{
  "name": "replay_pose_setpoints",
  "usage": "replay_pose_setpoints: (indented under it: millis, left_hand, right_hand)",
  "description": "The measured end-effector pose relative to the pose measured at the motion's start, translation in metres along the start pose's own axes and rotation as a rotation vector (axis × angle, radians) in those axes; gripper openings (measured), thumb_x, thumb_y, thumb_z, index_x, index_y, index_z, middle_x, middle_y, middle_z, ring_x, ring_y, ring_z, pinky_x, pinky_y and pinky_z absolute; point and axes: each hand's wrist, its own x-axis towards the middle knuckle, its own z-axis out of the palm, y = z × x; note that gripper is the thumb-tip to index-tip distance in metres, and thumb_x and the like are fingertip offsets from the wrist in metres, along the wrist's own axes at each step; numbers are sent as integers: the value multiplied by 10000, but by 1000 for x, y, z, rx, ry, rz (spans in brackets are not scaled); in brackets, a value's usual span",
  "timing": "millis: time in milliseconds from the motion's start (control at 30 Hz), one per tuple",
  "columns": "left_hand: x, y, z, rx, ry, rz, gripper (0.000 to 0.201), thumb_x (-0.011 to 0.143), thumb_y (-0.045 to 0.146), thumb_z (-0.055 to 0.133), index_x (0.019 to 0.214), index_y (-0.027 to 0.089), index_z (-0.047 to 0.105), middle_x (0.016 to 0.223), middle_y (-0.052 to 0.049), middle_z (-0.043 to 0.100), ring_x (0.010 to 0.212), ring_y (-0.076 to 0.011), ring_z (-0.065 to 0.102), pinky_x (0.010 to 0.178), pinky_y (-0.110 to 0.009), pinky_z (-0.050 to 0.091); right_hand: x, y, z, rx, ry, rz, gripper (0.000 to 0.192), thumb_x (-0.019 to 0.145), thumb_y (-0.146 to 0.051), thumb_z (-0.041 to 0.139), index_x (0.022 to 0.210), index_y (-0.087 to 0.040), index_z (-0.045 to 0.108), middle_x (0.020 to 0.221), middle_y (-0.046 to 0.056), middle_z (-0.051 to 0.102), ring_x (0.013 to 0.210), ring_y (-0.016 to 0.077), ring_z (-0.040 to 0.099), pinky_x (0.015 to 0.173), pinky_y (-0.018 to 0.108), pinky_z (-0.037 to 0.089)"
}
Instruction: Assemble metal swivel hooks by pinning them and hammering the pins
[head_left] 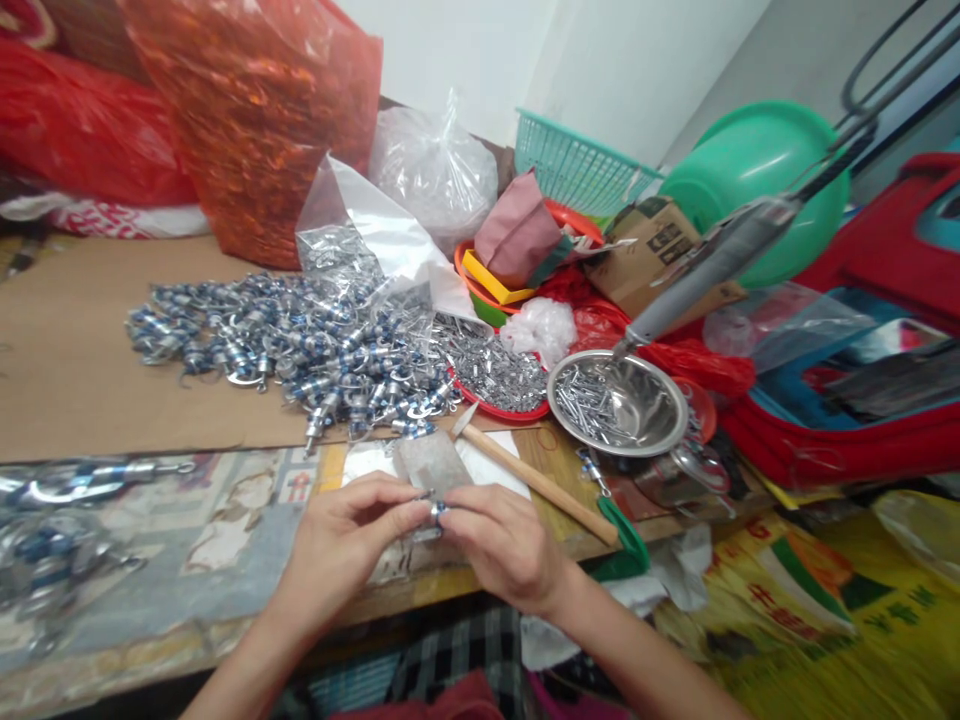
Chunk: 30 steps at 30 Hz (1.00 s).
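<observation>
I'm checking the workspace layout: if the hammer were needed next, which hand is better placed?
Probably the right hand: the hammer lies nearer it, stretching out to that side. The left hand is farther off, and both hold a small metal part.

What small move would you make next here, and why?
Perhaps lower the blue-and-silver metal piece onto the grey block: the left grip and right grip hold it near the block's near edge, and the hammer lies unheld beside the block.
</observation>
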Motion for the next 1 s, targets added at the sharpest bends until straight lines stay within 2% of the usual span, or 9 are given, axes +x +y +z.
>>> replay_pose_setpoints:
  millis: [133, 367, 433, 533, 633, 700, 800, 900, 1000]
  left_hand:
    - [1, 5, -3, 128, -96, 76, 128, 689, 277, 613, 655, 197, 707, 673, -32, 670, 670, -190, 597, 650, -276, 443]
    - [-3, 4, -5, 248, 31, 325, 114, 697, 244, 608, 636, 229, 703, 762, -28, 647, 737, -187, 593, 693, -258, 450]
    - [-6, 4, -5, 205, 27, 276, 113, 705, 247, 601, 664, 232, 705, 804, -28, 676, 779, -198, 605, 749, -274, 453]
    - [-8, 1, -2, 40, 0, 55, 141, 686, 293, 620, 773, 221, 704, 817, -30, 710, 787, -218, 625, 770, -318, 476]
    - [-8, -4, 2, -169, 4, -138, 455, 569, 316, 716, 1001, 198, 632, 897, -41, 704, 837, -241, 627, 753, -342, 507]
    - [-8, -7, 3, -257, 12, -184, 629, 535, 306, 740, 1121, 188, 543, 927, -46, 688, 873, -239, 619, 766, -339, 509]
    - [-6, -9, 2, -337, -24, -216, 695, 579, 298, 718, 1202, 182, 432, 866, -42, 676, 863, -220, 621, 774, -328, 500]
    - [-4, -8, -2, -384, -109, -254, 709, 611, 267, 702, 1228, 206, 359, 860, -35, 665, 849, -201, 618, 744, -300, 489]
    - [2, -8, -5, -404, -218, -283, 690, 645, 242, 677, 1235, 230, 319, 866, -29, 645, 815, -185, 616, 715, -292, 472]
  right_hand:
    - [-4, 6, -3, -135, -9, -203, 209, 811, -95, 480, 992, -134, 576, 958, 120, 643, 938, 194, 576, 728, 303, 499]
    - [3, 4, -8, -60, 64, -130, 228, 820, -93, 447, 966, -128, 618, 957, 139, 654, 918, 181, 599, 707, 291, 517]
    - [2, 2, -5, -12, 85, -65, 240, 797, -65, 462, 946, -133, 638, 952, 133, 659, 875, 171, 617, 693, 276, 521]
    - [1, -4, 2, 105, 137, 79, 219, 778, -87, 513, 922, -155, 664, 922, 108, 671, 803, 152, 636, 672, 242, 531]
    - [5, -12, 5, 243, 164, 262, 161, 764, -165, 574, 879, -171, 686, 837, 78, 687, 720, 142, 645, 639, 231, 539]
    - [11, -10, 3, 310, 94, 352, 120, 745, -202, 607, 819, -178, 699, 763, 55, 692, 672, 139, 644, 616, 230, 536]
    - [22, 18, -4, 204, 2, 443, 102, 753, -227, 601, 773, -201, 697, 754, 20, 691, 714, 136, 639, 668, 242, 524]
    - [32, 76, -11, -279, -16, 620, 243, 829, -146, 454, 954, -209, 653, 1003, 29, 650, 934, 132, 587, 834, 269, 461]
    - [37, 135, -12, -407, -83, 712, 293, 767, -66, 478, 986, -164, 646, 1052, 89, 627, 1006, 195, 552, 890, 328, 407]
